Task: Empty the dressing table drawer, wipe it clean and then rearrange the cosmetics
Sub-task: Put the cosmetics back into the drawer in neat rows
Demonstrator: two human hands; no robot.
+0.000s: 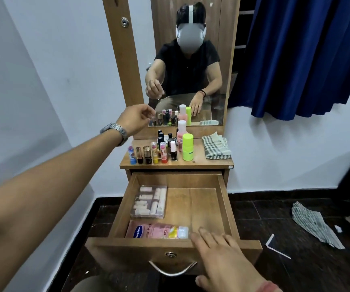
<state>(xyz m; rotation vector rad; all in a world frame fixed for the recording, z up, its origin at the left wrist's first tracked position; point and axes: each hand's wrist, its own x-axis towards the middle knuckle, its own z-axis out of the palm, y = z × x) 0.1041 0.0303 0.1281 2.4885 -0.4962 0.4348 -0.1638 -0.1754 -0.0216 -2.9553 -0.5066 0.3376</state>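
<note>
fingers of the left hand (137, 118) were curled together up near the mirror (187, 60), seeming to pinch something small, though what it was i could not tell. the right hand (222, 257) lay flat on the drawer (224, 199) front edge, its fingers (209, 236) straight and slightly spread, holding nothing.

judging by the layout, the task stood at rearranging: the drawer was pulled fully open and mostly bare, its wood floor showing, with only a clear box of small pale tubes (149, 202) at the back left and a pink lotion tube (157, 229) lying on its side along the front wall. most of the cosmetics stood upright on the surface (199, 163): a row of lipsticks and nail polish bottles (148, 154), a pink bottle with a white cap (181, 131) behind them and a lime green container (187, 146) just beside it. a folded checked cloth (216, 147) sat at the right end (likely the wiping cloth).

the next move probably called for bringing the left hand down to the drawer's bare part, then fetching the upright bottles one by one without toppling their close-packed neighbours.
</note>
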